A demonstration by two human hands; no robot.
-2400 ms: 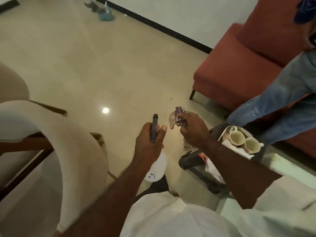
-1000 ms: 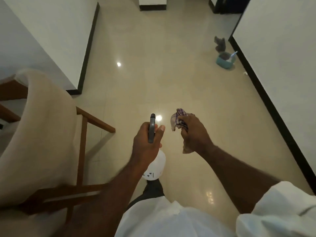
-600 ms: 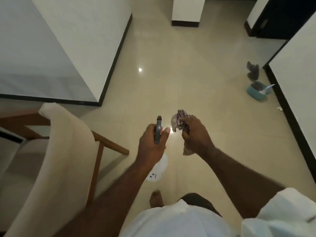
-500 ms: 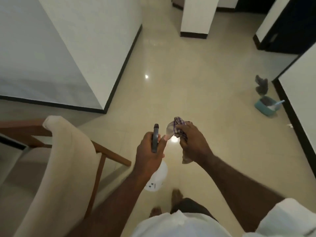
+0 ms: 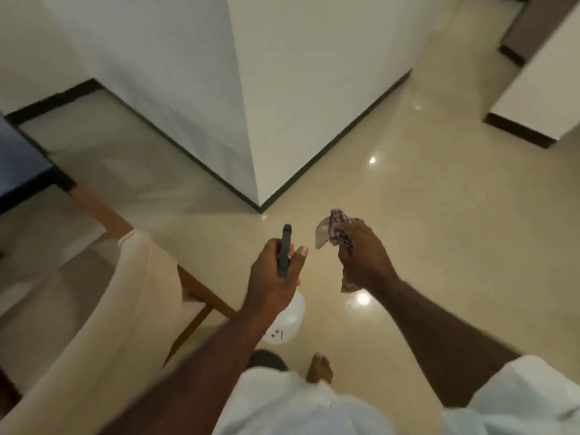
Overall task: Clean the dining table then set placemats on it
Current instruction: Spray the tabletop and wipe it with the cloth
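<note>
Hands, two, both occupied. Left hand (image 5: pixel 273 277): fingers curled round the dark trigger head of a spray bottle (image 5: pixel 285 321), its white body hanging below the fist. Right hand (image 5: pixel 364 262): fingers bunched round a checked cloth (image 5: pixel 332 229), one loose end poking up, another trailing below.
Bare foot (image 5: pixel 320 368) on the glossy floor (image 5: pixel 439 246), apparently mid-step.
Chair (image 5: pixel 103 309): cream, wooden frame, just beside the left arm.
Desk (image 5: pixel 18 164): dark corner at the far left edge, beyond the chair; probably the dining table.
Wall corner (image 5: pixel 248 105) ahead.
Change: view has swung left; the teal dustpan has left frame, the desk corner has entered.
Reading: supplies in transit, wiping not begun, no placemats visible.
</note>
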